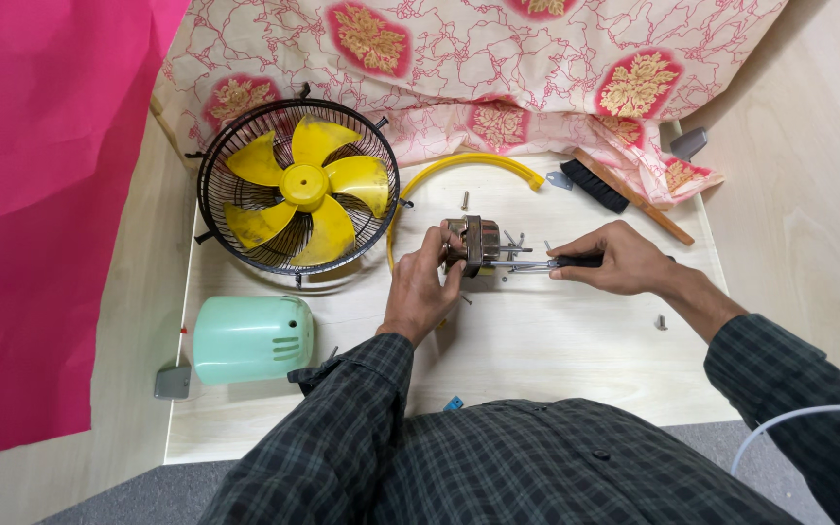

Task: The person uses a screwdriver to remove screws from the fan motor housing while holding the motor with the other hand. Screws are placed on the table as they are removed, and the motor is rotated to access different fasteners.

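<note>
My left hand (pixel 423 284) grips a small metal fan motor (pixel 472 243) on the pale wooden board (pixel 556 350). My right hand (pixel 614 258) holds a black-handled screwdriver (pixel 537 262) whose shaft points left into the motor. Loose screws (pixel 515 240) lie just behind the motor. A single screw (pixel 465 200) lies further back and another screw (pixel 661 322) rests near my right forearm.
A black wire fan guard with a yellow blade (pixel 299 188) lies at the left. A mint-green motor cover (pixel 252 338) sits in front of it. A yellow curved ring piece (pixel 469 161), a black brush (pixel 597 187) and patterned cloth (pixel 498 58) lie behind.
</note>
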